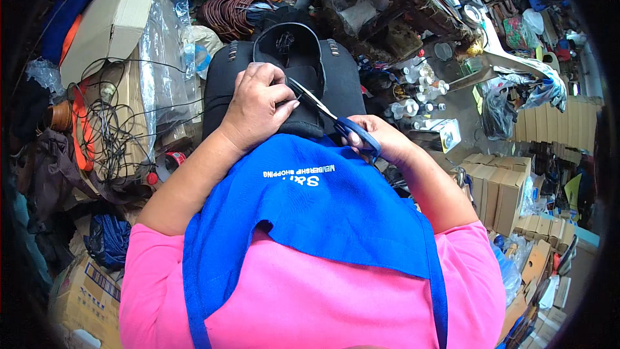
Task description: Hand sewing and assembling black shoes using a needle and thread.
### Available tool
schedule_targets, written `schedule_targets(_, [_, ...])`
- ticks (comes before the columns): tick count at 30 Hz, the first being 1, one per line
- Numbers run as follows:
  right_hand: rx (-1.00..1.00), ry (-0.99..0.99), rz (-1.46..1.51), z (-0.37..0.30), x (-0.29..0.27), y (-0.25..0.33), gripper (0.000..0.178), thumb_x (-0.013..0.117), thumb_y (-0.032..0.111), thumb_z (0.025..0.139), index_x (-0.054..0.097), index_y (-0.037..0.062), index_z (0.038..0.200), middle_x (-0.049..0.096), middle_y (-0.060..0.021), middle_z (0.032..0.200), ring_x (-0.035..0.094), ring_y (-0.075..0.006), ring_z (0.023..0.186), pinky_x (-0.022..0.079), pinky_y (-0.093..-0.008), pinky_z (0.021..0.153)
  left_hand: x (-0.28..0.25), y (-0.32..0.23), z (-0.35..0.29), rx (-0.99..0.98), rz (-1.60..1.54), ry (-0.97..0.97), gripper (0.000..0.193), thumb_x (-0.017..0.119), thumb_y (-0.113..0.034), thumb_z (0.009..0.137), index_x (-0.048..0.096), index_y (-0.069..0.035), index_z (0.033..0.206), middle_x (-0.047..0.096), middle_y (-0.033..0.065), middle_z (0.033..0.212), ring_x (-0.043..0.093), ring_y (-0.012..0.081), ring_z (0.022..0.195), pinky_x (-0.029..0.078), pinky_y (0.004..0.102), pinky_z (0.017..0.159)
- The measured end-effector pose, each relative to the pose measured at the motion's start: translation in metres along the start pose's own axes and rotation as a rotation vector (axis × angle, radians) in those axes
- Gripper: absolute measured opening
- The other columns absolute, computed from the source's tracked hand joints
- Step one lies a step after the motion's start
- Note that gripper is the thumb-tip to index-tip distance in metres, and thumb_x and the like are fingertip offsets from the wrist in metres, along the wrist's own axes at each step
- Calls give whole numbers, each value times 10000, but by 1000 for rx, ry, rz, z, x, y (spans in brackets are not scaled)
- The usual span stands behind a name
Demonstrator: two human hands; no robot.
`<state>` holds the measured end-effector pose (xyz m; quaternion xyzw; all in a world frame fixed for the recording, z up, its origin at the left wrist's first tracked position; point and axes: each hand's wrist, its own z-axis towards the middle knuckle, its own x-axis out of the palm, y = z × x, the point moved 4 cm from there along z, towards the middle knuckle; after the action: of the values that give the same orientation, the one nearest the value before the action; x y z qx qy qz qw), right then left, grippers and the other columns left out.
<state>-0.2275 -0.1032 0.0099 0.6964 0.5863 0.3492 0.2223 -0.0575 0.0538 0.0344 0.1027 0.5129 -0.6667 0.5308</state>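
Note:
On my lap rests a black item (309, 64) with a stiff band curving up around its far end; its exact kind is hard to tell. My right hand (381, 137) grips scissors (314, 101) by their dark blue handles. Their metal blades point up and left, close to the fingers of my left hand (259, 100). That hand is closed, thumb against curled fingers, at the left edge of the black item. Whatever it pinches is hidden by the fingers. A blue apron (323, 197) covers my front, just below the black item.
Tangled black cable (106, 116) and a cardboard box (119, 16) lie to the left. Beyond my lap is a coil of reddish-brown cord (227, 16). Small bottles (405, 108) cluster on the right, with stacked cardboard boxes (494, 190) nearer.

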Motion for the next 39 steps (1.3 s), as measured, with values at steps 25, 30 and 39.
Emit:
schedule_targets(25, [-84,-1109,-1036,-83,-189,208,449,634,507,790,708,93,948,648,-19,688,594,-77,636,435,-233,609,-25,3,-7,-127,-189,-68,93,695,-28,728,631,-25,794,562,106,880,573,226,832,457,304,749])
schedule_targets(30, [111,-1169,-1308,-56,-228,237,446,618,504,789,720,84,895,663,-73,693,630,-155,659,473,-285,686,-34,1,-7,-149,-173,-101,91,695,-25,724,623,-25,781,563,105,885,577,228,820,461,303,731])
schedule_targets(39, [-482,-1204,-1364,-55,-191,259,330,660,337,825,697,52,987,675,-74,769,620,-120,661,486,-279,671,-35,3,-7,-559,-833,-70,66,591,-101,897,577,-36,898,558,10,722,509,69,636,413,200,569])
